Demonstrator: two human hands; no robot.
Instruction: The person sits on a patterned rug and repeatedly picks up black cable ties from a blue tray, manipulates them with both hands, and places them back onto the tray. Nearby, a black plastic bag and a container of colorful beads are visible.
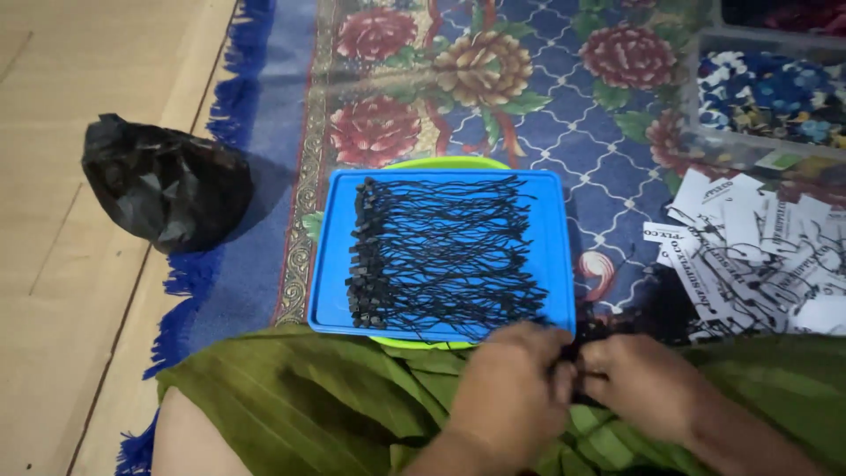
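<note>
**Two hands working a black string tag loop at the near edge of a blue tray**

Nearest the camera, a green pleated cloth covers the person's lap. Above it, the left hand and the right hand meet, knuckles up, with the fingers curled inward toward each other. Between them a small black string loop is pinched; only a short dark piece shows in the gap, and how many strands are held cannot be told. Both hands are closed around this piece, the left fingertips almost touching the right.

Just beyond the hands lies a flat rectangular blue plastic tray, its near edge overlapping the lap cloth. On it a row of black string loops with small black fastener ends is laid crosswise, the fasteners lined up along the tray's left side and the loose strings fanning to the right. Beneath the tray the rim of a round lime-green plastic object shows at its far and near edges.

To the right of the tray, a loose heap of white printed paper tags rests on a floral carpet with a blue ground and red flowers. Farther right, a clear plastic box holding blue patterned fabric stands. At far left, a crumpled black plastic bag sits on pale wooden flooring.
</note>
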